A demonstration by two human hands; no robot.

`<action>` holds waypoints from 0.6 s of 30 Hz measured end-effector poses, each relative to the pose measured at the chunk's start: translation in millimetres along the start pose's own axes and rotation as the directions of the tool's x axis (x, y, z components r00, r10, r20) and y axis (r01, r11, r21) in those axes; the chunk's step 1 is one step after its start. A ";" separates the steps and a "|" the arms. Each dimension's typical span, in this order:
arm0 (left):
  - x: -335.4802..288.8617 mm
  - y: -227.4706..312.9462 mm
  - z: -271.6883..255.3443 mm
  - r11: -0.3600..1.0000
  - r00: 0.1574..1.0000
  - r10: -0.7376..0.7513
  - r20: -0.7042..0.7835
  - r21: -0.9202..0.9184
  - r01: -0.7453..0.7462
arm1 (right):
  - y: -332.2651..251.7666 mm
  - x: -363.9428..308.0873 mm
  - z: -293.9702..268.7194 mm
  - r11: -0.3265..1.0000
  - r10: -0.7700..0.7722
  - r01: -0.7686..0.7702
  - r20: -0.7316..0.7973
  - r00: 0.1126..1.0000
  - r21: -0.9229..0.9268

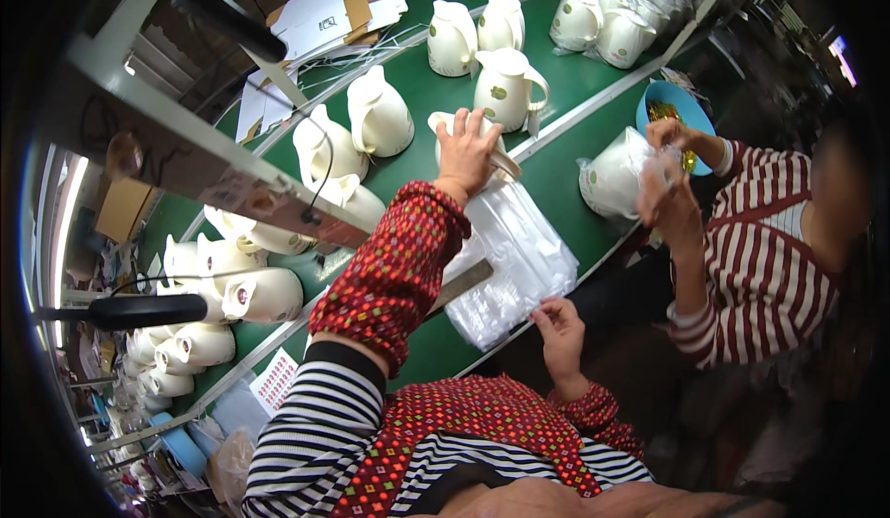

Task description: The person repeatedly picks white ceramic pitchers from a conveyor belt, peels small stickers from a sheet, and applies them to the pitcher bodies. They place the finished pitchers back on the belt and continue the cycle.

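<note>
My left hand (pixel 466 155) reaches forward over the green bench, its fingers curled over the top of a cream-white jug (pixel 503 161); the hand covers much of that jug. Close to me lies a stack of clear plastic bags (pixel 519 254) with a flat metal bar (pixel 464 284) across its left part. At the stack's near right corner is my right hand (pixel 562 337), thumb and fingertips pinched together on the edge of a bag. Just beyond the held jug stands another white jug (pixel 502 92) with a green round mark and a looped handle.
More white jugs (pixel 381 115) stand on the bench at left and back, some bagged (pixel 623 36). At right, a co-worker in a striped cardigan (pixel 774 240) handles a bagged jug (pixel 612 180) by a blue basin (pixel 700 115). A metal frame (pixel 222 166) crosses the left side.
</note>
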State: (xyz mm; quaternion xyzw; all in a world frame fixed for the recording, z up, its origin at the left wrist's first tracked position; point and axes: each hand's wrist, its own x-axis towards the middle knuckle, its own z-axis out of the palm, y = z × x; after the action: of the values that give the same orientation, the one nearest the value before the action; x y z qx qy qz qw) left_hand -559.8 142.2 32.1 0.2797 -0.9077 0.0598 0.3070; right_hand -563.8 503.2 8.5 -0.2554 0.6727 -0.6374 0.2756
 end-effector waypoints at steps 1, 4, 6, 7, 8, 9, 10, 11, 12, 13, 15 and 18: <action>11.1 -13.7 19.2 0.998 0.999 0.016 0.036 0.062 -0.019 | 4.1 2.7 1.8 0.996 0.036 -0.037 0.013 0.999 0.078; 29.1 -55.9 58.4 0.986 0.983 -0.013 0.185 0.166 -0.019 | -2.3 13.7 5.3 0.995 0.093 -0.096 0.080 0.993 0.035; 31.6 -79.7 66.0 0.980 0.967 -0.054 0.251 0.198 0.003 | 1.1 21.6 7.1 0.991 0.116 -0.123 0.118 0.986 0.057; 44.3 -70.9 57.4 0.994 0.928 -0.070 0.367 0.100 0.035 | 4.1 26.2 4.0 0.989 0.128 -0.135 0.105 0.986 0.059; 46.1 -67.3 52.2 0.996 0.952 -0.088 0.292 0.054 0.076 | 3.1 29.4 2.3 0.987 0.138 -0.145 0.113 0.984 0.064; 45.3 -62.7 47.9 0.994 0.970 -0.111 0.217 0.006 0.112 | 0.8 31.8 0.1 0.989 0.137 -0.144 0.143 0.980 0.042; 45.1 -58.3 44.7 0.988 0.980 -0.137 0.142 -0.050 0.146 | 2.1 35.3 -2.0 0.986 0.156 -0.163 0.142 0.978 0.044; 46.4 -54.4 41.1 0.957 0.970 -0.239 0.051 -0.156 0.244 | 5.0 38.8 -3.8 0.982 0.175 -0.183 0.139 0.975 0.046; 42.9 -56.0 43.3 0.897 0.914 -0.402 -0.054 -0.226 0.381 | 6.5 41.3 -5.0 0.978 0.196 -0.203 0.133 0.972 0.048; 28.8 -76.7 54.0 0.806 0.786 -0.591 -0.181 -0.176 0.565 | 6.4 42.6 -3.0 0.976 0.205 -0.215 0.162 0.965 0.045; 1.6 -125.8 72.5 0.565 0.460 -0.787 -0.411 -0.180 0.805 | 7.7 44.8 0.6 0.970 0.223 -0.238 0.206 0.953 0.048; -5.7 -157.1 72.7 0.068 0.033 -0.992 -0.120 -0.306 0.950 | 16.3 47.6 1.2 0.962 0.228 -0.251 0.199 0.953 0.104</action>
State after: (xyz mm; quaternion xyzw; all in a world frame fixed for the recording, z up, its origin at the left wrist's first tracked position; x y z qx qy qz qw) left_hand -508.6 -6.9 -39.7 0.7856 -0.4171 -0.1875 0.4168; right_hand -597.1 470.2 -9.9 -0.2119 0.6278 -0.6144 0.4283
